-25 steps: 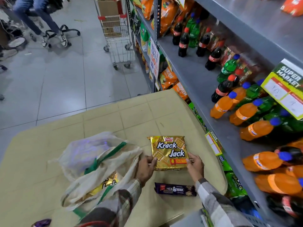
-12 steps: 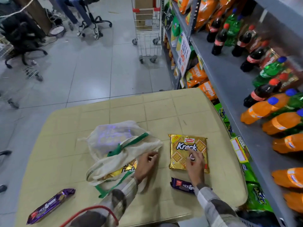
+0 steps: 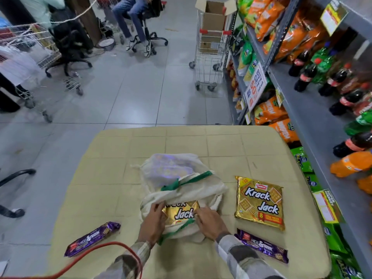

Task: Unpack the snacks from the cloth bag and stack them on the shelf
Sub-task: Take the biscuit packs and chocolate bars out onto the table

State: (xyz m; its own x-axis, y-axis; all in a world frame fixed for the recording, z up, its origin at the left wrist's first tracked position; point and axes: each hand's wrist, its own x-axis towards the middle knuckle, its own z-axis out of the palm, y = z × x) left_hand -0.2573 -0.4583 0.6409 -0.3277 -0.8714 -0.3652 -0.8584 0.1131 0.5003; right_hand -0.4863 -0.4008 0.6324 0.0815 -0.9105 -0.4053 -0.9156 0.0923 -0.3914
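Observation:
A white cloth bag point(image 3: 177, 178) with green handles lies on the beige table point(image 3: 112, 190). Its mouth faces me, and a gold Krack Jack pack point(image 3: 182, 213) shows inside it. My left hand point(image 3: 154, 224) holds the bag's left rim at the mouth. My right hand point(image 3: 211, 223) pinches the pack's right corner at the opening. A second Krack Jack pack point(image 3: 259, 202) lies flat to the right of the bag. One purple Hide & Seek pack point(image 3: 261, 247) lies near my right sleeve, another point(image 3: 92, 238) at the left front.
A grey shelf point(image 3: 314, 125) with soda bottles and orange snack bags runs along the right. A shopping trolley point(image 3: 209, 57) with a carton stands beyond the table. A seated person and office chairs are at the far left. A red cable point(image 3: 112, 246) crosses my left sleeve.
Both hands left the first Krack Jack pack lying on the table and moved to the bag's mouth. My view swung left and down.

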